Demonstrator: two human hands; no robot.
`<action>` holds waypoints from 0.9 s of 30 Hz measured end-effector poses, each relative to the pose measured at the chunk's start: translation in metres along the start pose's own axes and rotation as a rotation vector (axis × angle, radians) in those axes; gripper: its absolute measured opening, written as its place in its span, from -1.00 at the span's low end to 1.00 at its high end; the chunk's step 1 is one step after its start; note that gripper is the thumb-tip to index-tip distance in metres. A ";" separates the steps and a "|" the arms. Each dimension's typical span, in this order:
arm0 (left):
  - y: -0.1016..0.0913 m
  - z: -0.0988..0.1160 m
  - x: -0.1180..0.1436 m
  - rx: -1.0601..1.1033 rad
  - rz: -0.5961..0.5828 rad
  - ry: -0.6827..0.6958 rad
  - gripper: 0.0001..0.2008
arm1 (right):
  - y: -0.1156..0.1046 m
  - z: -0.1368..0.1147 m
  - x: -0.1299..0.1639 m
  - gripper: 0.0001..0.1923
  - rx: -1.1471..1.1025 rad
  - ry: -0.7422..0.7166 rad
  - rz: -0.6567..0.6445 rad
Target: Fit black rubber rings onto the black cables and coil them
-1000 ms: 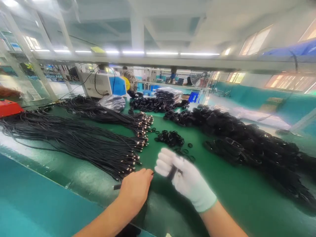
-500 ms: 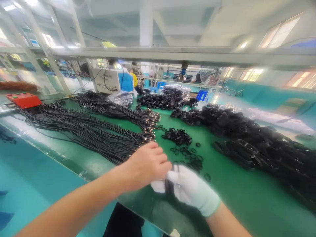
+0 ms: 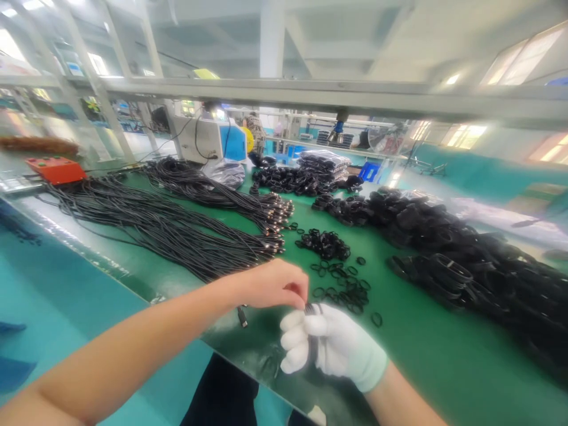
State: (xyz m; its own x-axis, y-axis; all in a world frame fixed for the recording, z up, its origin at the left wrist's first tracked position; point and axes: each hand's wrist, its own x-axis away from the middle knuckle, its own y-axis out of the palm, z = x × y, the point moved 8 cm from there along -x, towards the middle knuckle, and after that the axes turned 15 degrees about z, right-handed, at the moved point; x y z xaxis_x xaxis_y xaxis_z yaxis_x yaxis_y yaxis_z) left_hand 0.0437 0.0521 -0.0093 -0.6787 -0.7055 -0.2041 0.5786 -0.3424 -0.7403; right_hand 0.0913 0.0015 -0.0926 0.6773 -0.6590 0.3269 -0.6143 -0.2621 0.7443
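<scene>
Both hands (image 3: 306, 319) grip coiled cable (image 3: 313, 346) nr loose rings (image 3: 341, 284).

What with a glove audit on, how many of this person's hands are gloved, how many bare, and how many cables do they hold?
Gloved right hand: 1
Bare left hand: 1
Coiled black cable, gripped by the right hand and pinched by the left: 1
Total: 3

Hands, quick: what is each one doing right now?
Left hand: bare, fingers pinched on the black cable.
Right hand: white-gloved, closed around the coiled black cable.
</scene>
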 end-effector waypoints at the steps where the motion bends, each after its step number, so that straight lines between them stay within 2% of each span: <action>1: 0.003 -0.011 0.002 0.141 0.003 -0.119 -0.92 | 0.001 0.001 0.000 -0.66 -0.017 0.008 -0.007; 3: 0.011 -0.029 0.009 0.342 0.052 -0.287 -0.88 | 0.004 0.002 -0.002 -0.67 -0.032 0.007 -0.015; 4: 0.014 -0.033 0.012 0.399 0.098 -0.323 -0.87 | 0.004 0.001 -0.003 -0.67 -0.025 -0.002 -0.012; 6: 0.018 -0.035 0.019 0.447 0.216 -0.317 -0.87 | 0.005 0.000 -0.004 -0.66 0.014 -0.035 0.002; 10: 0.015 -0.027 0.031 0.381 0.462 -0.254 -0.84 | 0.005 -0.007 -0.004 -0.62 0.140 -0.132 0.016; 12: 0.017 -0.026 0.036 0.392 0.477 -0.263 -0.83 | 0.007 -0.010 -0.001 -0.63 0.221 -0.167 0.001; 15: 0.029 -0.028 0.040 0.539 0.371 -0.295 -0.85 | 0.014 -0.011 0.003 -0.68 0.327 -0.168 -0.054; 17: 0.034 -0.030 0.041 0.594 0.349 -0.288 -0.83 | 0.020 -0.013 0.007 -0.69 0.385 -0.171 -0.101; 23: 0.034 -0.022 0.046 0.401 0.521 -0.230 -0.85 | 0.032 -0.019 0.020 -0.75 0.633 -0.186 -0.153; 27: 0.031 -0.007 0.053 0.256 0.593 -0.158 -0.81 | 0.039 -0.018 0.025 -0.75 0.673 -0.152 -0.175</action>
State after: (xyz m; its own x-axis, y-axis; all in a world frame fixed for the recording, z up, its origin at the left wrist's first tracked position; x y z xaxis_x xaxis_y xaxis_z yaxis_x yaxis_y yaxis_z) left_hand 0.0227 0.0088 -0.0478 -0.1495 -0.8956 -0.4190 0.9360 0.0083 -0.3518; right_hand 0.0917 -0.0127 -0.0455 0.7548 -0.6459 0.1144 -0.6518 -0.7190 0.2411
